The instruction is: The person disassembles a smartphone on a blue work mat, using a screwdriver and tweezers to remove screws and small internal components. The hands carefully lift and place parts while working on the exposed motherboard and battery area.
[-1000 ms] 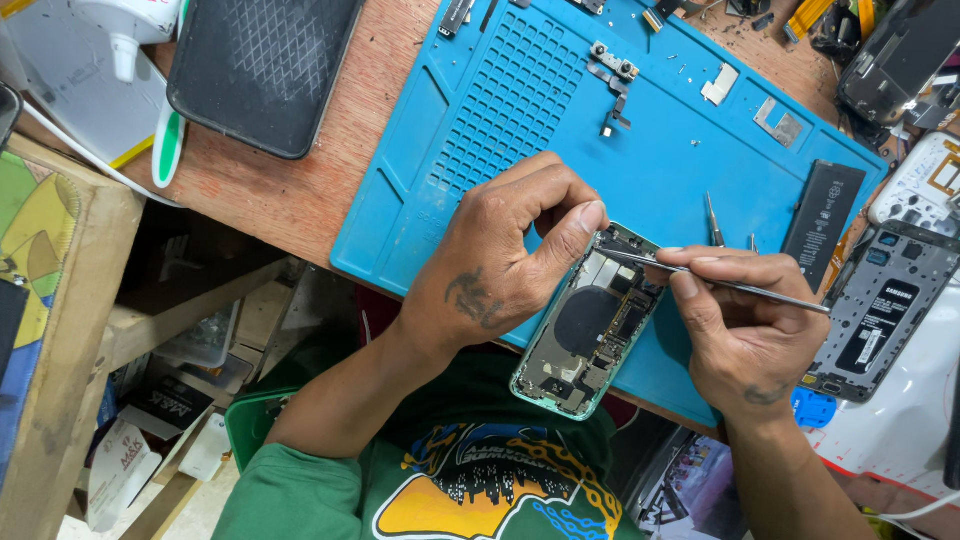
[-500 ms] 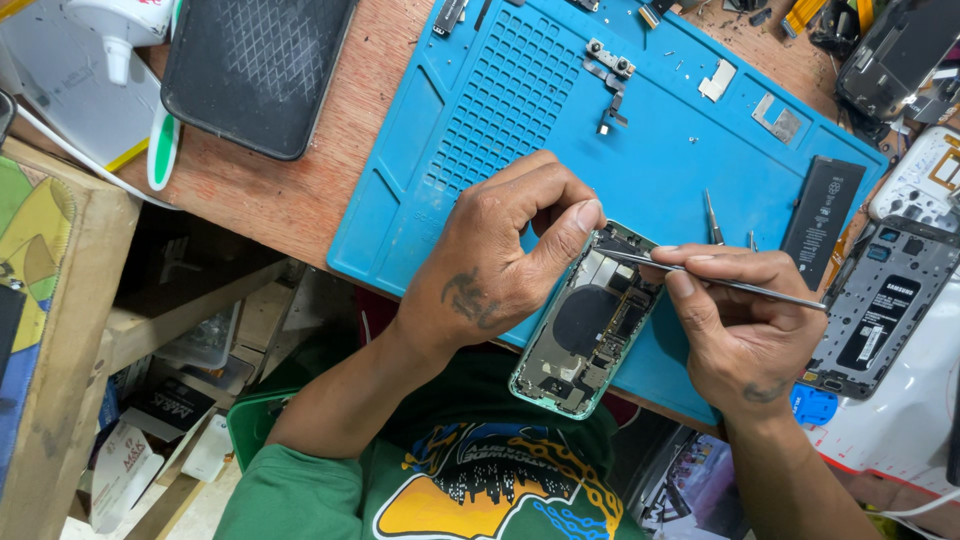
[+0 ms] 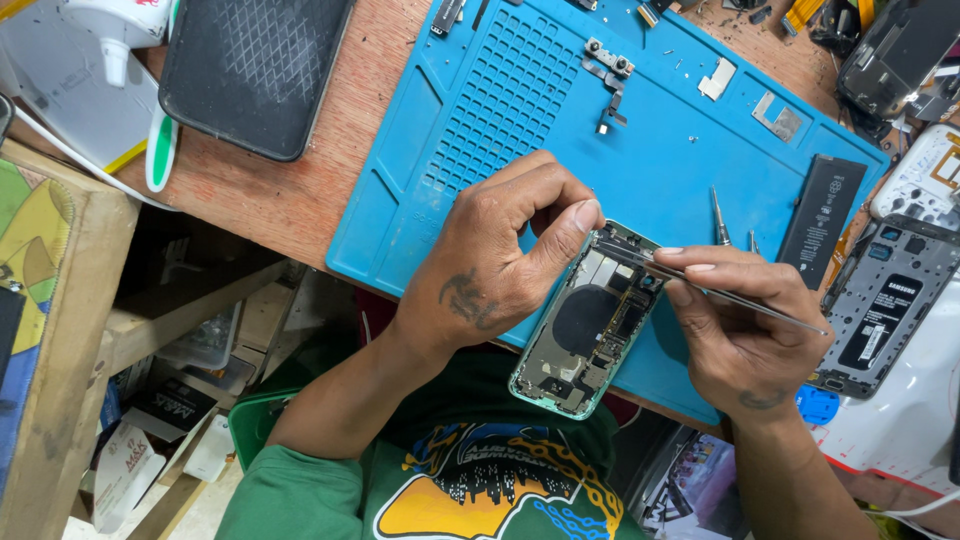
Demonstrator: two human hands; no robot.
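At lower centre, the left hand steadies an opened green phone, its grip clenched on the upper edge. The right hand pinches metal tweezers over it. Beyond lies the blue mat, with a black battery at right.

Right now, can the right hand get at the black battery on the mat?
Probably yes: the battery lies bare just beyond the right hand, nothing between, but its fingers hold tweezers.
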